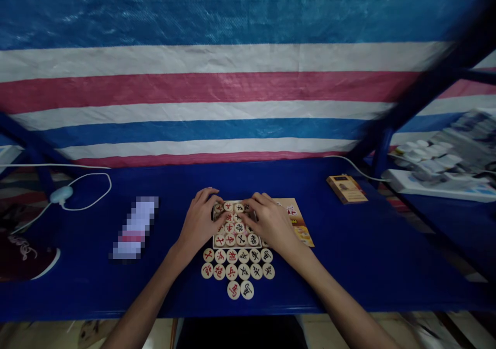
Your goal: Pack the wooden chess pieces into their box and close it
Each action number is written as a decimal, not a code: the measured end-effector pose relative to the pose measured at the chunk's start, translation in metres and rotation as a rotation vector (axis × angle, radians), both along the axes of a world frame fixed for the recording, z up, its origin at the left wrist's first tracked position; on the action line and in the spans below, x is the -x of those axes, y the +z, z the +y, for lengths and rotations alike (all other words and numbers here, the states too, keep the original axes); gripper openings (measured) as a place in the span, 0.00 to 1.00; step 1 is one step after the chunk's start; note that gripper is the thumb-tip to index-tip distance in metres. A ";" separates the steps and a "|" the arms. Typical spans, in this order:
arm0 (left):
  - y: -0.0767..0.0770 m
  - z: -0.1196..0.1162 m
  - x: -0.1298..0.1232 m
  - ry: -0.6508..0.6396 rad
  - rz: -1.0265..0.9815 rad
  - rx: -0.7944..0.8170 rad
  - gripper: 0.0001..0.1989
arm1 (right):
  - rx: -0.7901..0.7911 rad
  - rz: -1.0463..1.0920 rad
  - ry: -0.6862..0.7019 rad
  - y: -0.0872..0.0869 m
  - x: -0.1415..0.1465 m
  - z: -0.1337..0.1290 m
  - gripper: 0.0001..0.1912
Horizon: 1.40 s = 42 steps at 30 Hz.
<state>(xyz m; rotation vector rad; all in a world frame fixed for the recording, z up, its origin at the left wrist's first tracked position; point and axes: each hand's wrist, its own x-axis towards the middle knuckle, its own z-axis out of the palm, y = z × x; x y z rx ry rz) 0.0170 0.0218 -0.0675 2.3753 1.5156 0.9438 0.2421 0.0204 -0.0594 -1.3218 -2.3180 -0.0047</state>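
Round wooden pieces with red and black characters (230, 240) stand in rows inside a white-edged box (237, 248). My left hand (202, 215) is at the box's left side, its fingers bent over the edge and its thumb reaching onto the pieces. On the right side, my right hand (267, 218) touches the pieces with thumb and fingers apart. Below the box, on the blue table, lie two rows of loose pieces (231, 272) and a pair of pieces (240, 290). A printed card or lid (298, 224) lies partly behind my right hand.
A blurred-out phone-like object (135, 229) lies on the blue table (368, 256) at left, near a white cable (110, 183). A dark red cap (27, 258) is at the far left. At right are a small brown box (347, 189) and a white power strip (437, 186).
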 end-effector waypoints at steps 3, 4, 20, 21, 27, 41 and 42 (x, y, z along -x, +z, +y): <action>-0.001 0.000 -0.002 0.003 0.001 -0.008 0.08 | -0.006 0.006 0.003 -0.001 0.002 -0.001 0.11; -0.002 0.000 -0.002 0.001 -0.001 -0.011 0.08 | -0.006 0.008 0.003 -0.001 0.003 -0.002 0.11; -0.002 -0.002 -0.002 -0.018 -0.052 -0.024 0.08 | 0.079 0.070 0.055 -0.002 0.006 -0.002 0.10; -0.001 -0.002 -0.001 -0.020 -0.057 -0.030 0.08 | 0.082 0.080 0.059 -0.001 0.006 -0.002 0.10; 0.012 -0.014 -0.001 -0.034 -0.111 -0.091 0.10 | 0.087 0.181 0.074 0.012 0.007 -0.014 0.13; -0.012 -0.174 0.029 0.134 -0.078 -0.039 0.11 | 0.023 0.370 0.036 -0.011 -0.034 -0.151 0.16; -0.016 -0.178 0.030 0.114 -0.047 -0.040 0.10 | 0.023 0.338 0.036 -0.014 -0.036 -0.154 0.15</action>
